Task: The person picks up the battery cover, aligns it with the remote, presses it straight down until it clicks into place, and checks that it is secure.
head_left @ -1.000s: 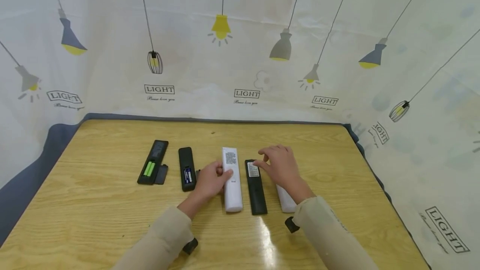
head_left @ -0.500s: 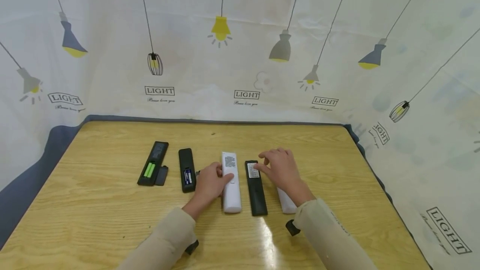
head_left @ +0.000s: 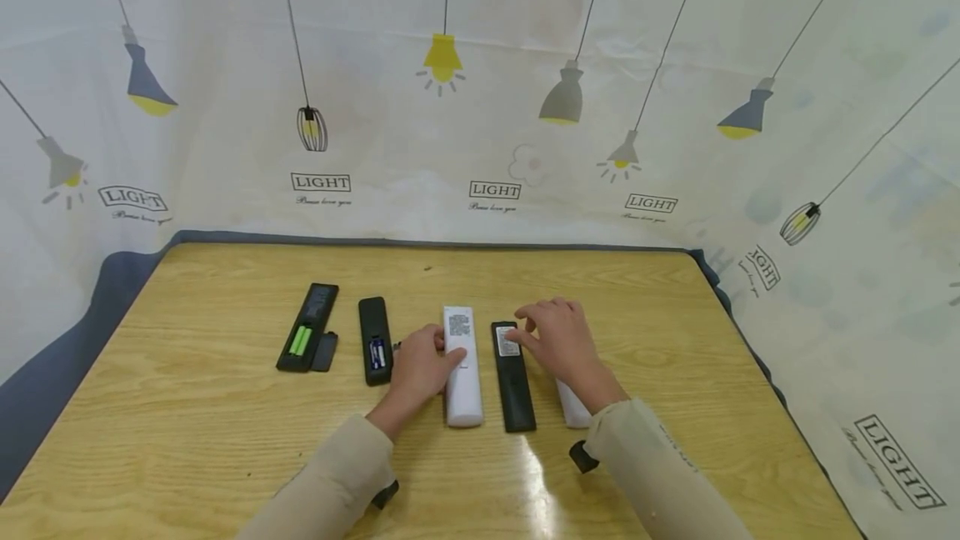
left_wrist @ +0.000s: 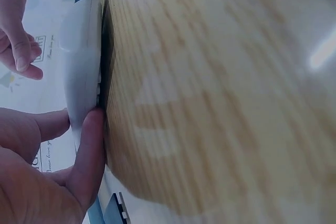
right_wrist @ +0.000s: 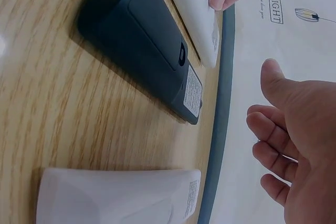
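With thumb and fingers, my left hand [head_left: 420, 363] pinches a white remote control [head_left: 463, 386] by its edge; the label side faces up. In the left wrist view this white remote lies along the tabletop, its button side towards the wood. My right hand [head_left: 564, 343] hovers above the far end of a black remote control [head_left: 514, 394] with a white label. Its fingers are loosely bent and hold nothing. The right wrist view shows this hand [right_wrist: 302, 137] apart from every remote. A second white remote control [head_left: 573, 405] lies partly hidden under the right forearm.
At the left lies a black remote [head_left: 318, 302] with green batteries [head_left: 300, 340] in its bay, its loose cover [head_left: 324, 352] beside it. Another black remote [head_left: 372, 319] has blue batteries [head_left: 377, 353] showing. A printed cloth [head_left: 405, 140] rises behind the wooden table [head_left: 187, 440].
The white remote's far end has come slightly nearer and down, the left hand still gripping it. My right hand keeps almost the same place. The other remotes have not moved.
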A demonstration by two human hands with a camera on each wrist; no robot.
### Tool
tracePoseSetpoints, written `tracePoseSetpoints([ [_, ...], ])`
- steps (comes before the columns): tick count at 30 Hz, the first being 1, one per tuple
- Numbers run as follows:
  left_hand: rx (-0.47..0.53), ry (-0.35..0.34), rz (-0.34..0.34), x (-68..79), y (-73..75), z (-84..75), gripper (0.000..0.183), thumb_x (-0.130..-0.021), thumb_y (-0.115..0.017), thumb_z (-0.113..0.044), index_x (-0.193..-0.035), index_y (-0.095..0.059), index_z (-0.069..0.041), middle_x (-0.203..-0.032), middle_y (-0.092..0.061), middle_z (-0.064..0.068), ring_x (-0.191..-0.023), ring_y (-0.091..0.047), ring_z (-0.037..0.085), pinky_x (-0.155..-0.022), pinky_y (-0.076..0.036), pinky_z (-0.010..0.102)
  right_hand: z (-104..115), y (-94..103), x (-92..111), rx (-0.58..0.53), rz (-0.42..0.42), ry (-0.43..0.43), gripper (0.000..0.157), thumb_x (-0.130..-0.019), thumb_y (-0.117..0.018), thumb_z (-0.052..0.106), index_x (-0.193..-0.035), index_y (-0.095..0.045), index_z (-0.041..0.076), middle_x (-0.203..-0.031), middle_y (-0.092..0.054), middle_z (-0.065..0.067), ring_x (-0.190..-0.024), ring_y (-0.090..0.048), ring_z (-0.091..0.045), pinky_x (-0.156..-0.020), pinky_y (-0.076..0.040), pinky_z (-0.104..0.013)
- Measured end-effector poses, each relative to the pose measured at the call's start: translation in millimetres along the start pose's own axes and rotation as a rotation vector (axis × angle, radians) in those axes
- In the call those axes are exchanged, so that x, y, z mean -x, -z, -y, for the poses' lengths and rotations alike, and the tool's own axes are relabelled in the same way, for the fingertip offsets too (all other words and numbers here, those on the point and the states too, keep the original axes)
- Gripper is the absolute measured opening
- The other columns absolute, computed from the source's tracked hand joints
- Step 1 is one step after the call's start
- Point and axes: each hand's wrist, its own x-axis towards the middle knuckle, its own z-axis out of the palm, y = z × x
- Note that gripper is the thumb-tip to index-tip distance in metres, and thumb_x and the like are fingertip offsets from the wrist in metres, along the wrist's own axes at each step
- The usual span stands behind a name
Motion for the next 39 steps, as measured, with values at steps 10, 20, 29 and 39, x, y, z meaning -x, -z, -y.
tracePoseSetpoints([
  [10, -0.036, -0.108, -0.058, -1.3, 11.9, 0.8, 0.043, -0.091, -0.068, -0.03, -0.13, -0.06, -0.012, -0.111, -0.069, 0.004, -0.086, -0.064, 0.016, -0.074, -0.053, 0.035, 9.3, -6.7, -4.4, -0.007, 0.027, 0.012, 0.038, -0.087, -0.069, 0.046, -0.112, -0.072, 0.018, -0.089, -0.071, 0.003, -0.096, -0.061, -0.022, -0.094, -0.043, -0.046],
  [20, 0.0, -0.16, -0.119, -15.8, 64.1, 18.8, 0.036, -0.095, -0.062, -0.028, -0.127, -0.062, -0.01, -0.109, -0.069, 0.008, -0.056, -0.061, 0.01, -0.054, -0.049, 0.026, 31.4, -18.8, -9.6, -0.075, 0.043, 0.073, 0.036, -0.088, -0.07, 0.042, -0.113, -0.072, 0.017, -0.088, -0.07, 0.004, -0.096, -0.061, -0.022, -0.096, -0.041, -0.046],
  [29, -0.042, -0.086, -0.102, -29.5, 102.8, 42.7, 0.041, -0.099, -0.056, -0.031, -0.132, -0.057, -0.007, -0.117, -0.068, 0.014, -0.054, -0.066, 0.013, -0.094, -0.049, 0.05, 67.0, -29.2, -22.3, -0.018, 0.122, 0.121, 0.038, -0.09, -0.065, 0.048, -0.116, -0.07, 0.022, -0.088, -0.067, 0.006, -0.095, -0.058, -0.019, -0.095, -0.042, -0.043],
  [39, -0.153, 0.006, -0.007, -38.3, 111.5, 57.0, 0.052, -0.1, -0.051, -0.037, -0.136, -0.05, -0.001, -0.125, -0.064, 0.02, -0.114, -0.06, 0.038, -0.099, -0.044, 0.055, 105.5, -39.8, -35.3, 0.079, 0.202, 0.165, 0.046, -0.09, -0.06, 0.056, -0.125, -0.065, 0.026, -0.111, -0.07, 0.007, -0.108, -0.057, -0.018, -0.099, -0.04, -0.04],
])
